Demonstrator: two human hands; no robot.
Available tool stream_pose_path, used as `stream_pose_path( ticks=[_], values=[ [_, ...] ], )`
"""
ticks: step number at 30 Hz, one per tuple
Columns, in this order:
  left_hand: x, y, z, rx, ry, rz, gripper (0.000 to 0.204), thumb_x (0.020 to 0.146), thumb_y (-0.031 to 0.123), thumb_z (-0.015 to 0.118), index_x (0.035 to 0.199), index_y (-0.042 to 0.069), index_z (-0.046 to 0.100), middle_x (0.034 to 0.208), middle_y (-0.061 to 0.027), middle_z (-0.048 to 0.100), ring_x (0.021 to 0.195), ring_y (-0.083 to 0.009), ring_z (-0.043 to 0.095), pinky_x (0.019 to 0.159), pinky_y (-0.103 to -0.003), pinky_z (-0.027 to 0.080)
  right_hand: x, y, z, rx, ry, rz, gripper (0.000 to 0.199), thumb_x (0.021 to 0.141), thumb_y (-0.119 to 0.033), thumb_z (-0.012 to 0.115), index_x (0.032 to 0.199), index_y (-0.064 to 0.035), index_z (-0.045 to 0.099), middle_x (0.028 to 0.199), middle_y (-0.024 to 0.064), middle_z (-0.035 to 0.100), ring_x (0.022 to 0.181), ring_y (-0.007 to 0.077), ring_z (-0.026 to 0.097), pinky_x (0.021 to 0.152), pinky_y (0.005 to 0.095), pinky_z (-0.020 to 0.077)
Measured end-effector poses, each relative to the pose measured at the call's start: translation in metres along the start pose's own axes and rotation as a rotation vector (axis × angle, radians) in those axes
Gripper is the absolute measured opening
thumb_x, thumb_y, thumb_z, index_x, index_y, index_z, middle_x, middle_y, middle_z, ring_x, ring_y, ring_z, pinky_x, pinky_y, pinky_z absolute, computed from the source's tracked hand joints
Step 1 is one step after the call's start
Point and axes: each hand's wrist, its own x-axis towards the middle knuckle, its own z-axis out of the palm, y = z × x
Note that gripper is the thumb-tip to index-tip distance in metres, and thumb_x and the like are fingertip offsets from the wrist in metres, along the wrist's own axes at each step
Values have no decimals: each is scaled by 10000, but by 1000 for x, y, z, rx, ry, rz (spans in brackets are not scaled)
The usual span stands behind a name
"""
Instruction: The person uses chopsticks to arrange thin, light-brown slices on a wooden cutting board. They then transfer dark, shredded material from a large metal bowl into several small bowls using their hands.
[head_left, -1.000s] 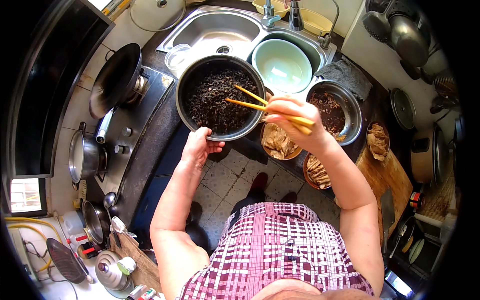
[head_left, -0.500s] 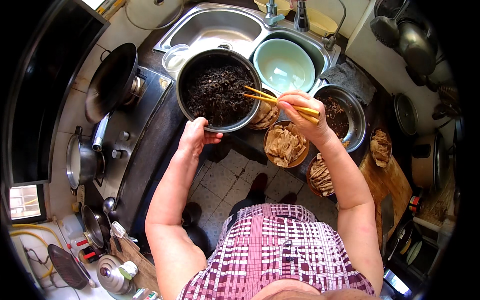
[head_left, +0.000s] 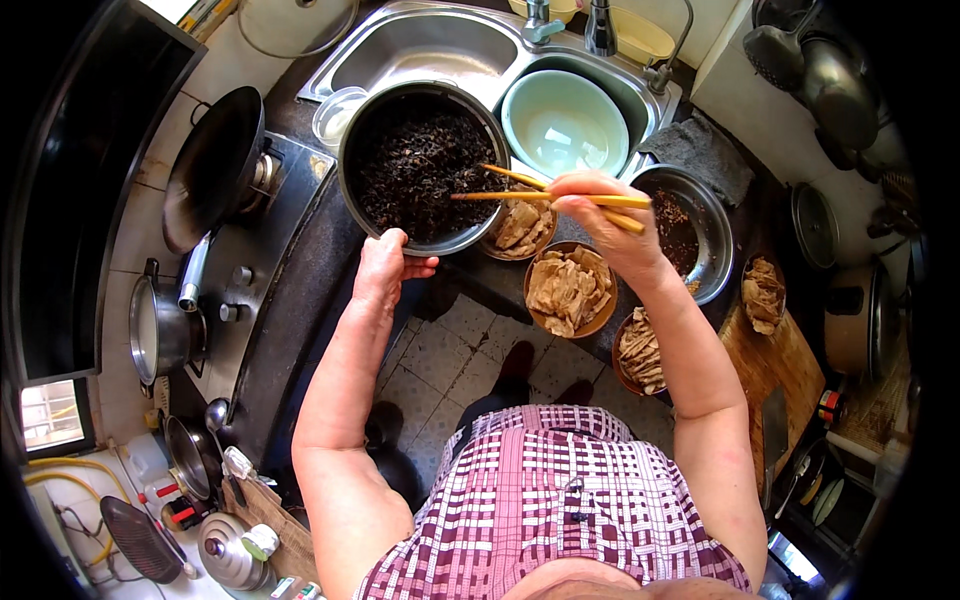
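My left hand (head_left: 388, 267) grips the near rim of a round metal basin (head_left: 343, 190) filled with dark, shredded preserved vegetables (head_left: 425, 165). The basin is held up at the counter's edge, in front of the sink. In my right hand (head_left: 612, 225) is a pair of yellow chopsticks (head_left: 535, 194), parted at their tips, which reach over the basin's right side. Directly below the chopsticks, a bowl of sliced meat (head_left: 522, 227) is partly hidden by the basin. A second bowl of meat slices (head_left: 570, 288) stands nearer me, and a third (head_left: 642, 350) lies beneath my right forearm.
Right of my hand is a metal pan (head_left: 712, 240) with dark residue. A pale green basin (head_left: 565, 122) sits in the sink (head_left: 515, 55). At the right, a wooden board (head_left: 765, 370) bears a cleaver (head_left: 774, 430) and another meat bowl (head_left: 763, 292). A wok (head_left: 215, 165) stands on the stove at left.
The basin and my left hand have shifted slightly left and up in the picture. The chopstick tips have spread wider and moved left over the dark vegetables.
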Motion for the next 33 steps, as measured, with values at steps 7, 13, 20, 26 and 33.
stream_pose_path(
  ticks=[7,13,20,26,33],
  values=[
    [2,-1,-2,-34,-16,24,325,879,124,415,1024,-141,537,801,-217,663,634,-270,684,540,-385,599,4,11,5,-332,-92,-222,88,853,-54,706,924,-5,685,880,102,685,833,251,660,746,325,526],
    [6,-2,0,-29,-28,14,314,881,115,416,1009,-143,541,791,-221,664,623,-275,681,548,-396,600,1,12,-2,-333,-146,-266,81,838,-33,716,903,0,681,869,105,682,797,243,666,705,323,532],
    [5,3,1,-18,-26,15,312,885,118,419,1000,-144,545,783,-223,664,617,-276,679,546,-398,598,-1,3,-11,-311,-108,-221,78,843,-21,714,911,-3,680,859,108,680,728,224,662,649,299,528],
    [3,2,3,5,-26,48,324,884,122,412,1000,-146,551,801,-222,668,614,-269,679,549,-384,598,-7,-3,-20,-311,-59,-201,83,837,-10,717,910,0,679,859,108,682,755,213,668,668,294,527],
    [1,2,3,15,-1,84,333,884,129,406,1011,-139,558,812,-217,673,621,-255,682,545,-369,596,-20,-9,-30,-370,-51,-158,73,841,2,704,912,9,687,888,108,689,791,199,666,714,282,529]
  ],
)
